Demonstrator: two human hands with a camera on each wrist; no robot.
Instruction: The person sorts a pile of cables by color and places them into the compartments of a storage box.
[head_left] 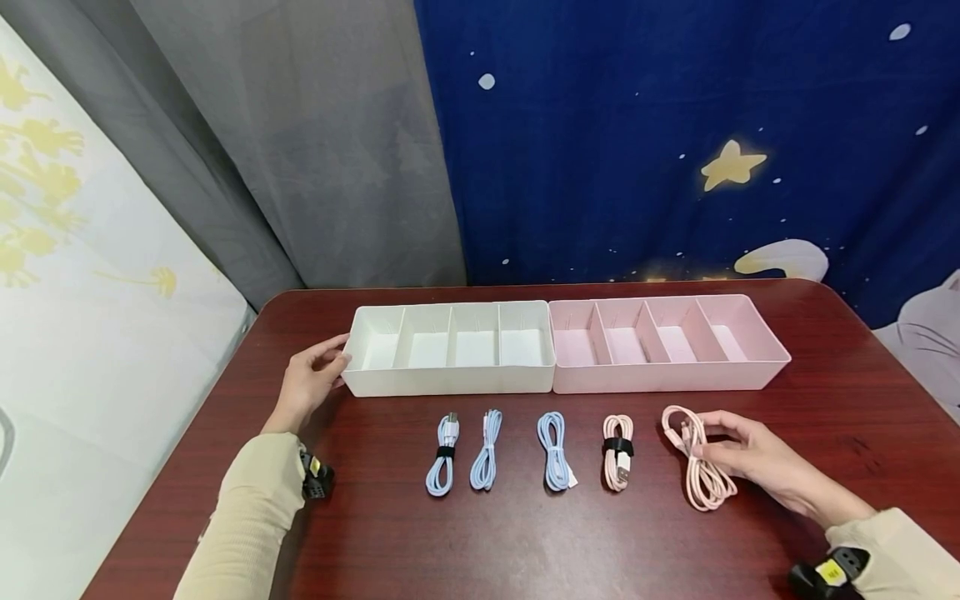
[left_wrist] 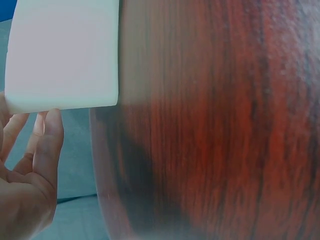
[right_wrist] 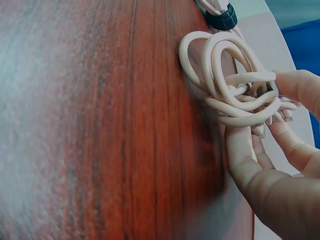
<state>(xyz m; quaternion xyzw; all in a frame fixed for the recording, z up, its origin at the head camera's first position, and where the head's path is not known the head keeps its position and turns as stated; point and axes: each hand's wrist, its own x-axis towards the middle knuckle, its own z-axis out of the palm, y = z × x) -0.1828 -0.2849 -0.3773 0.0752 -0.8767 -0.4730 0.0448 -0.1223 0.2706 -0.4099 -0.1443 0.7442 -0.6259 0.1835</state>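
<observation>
Bundled pink charging cable [head_left: 705, 467] is pinched between the thumb and fingers of my right hand [head_left: 757, 458], at the right of the row; its loops hang toward the table in the right wrist view. My left hand [head_left: 307, 379] touches the left end of the white divided box [head_left: 450, 382], its fingertips right at the end wall in the left wrist view. Against that box's right end stands a pink divided box [head_left: 667, 377]. Both boxes show bare compartments.
Several coiled cables lie in a row before the boxes: a blue one with a black strap [head_left: 444, 458], two more blue cables [head_left: 486, 454] [head_left: 553, 454], and a pink one with a black strap [head_left: 617, 467]. Curtains [head_left: 562, 167] hang behind the dark red table [head_left: 480, 550].
</observation>
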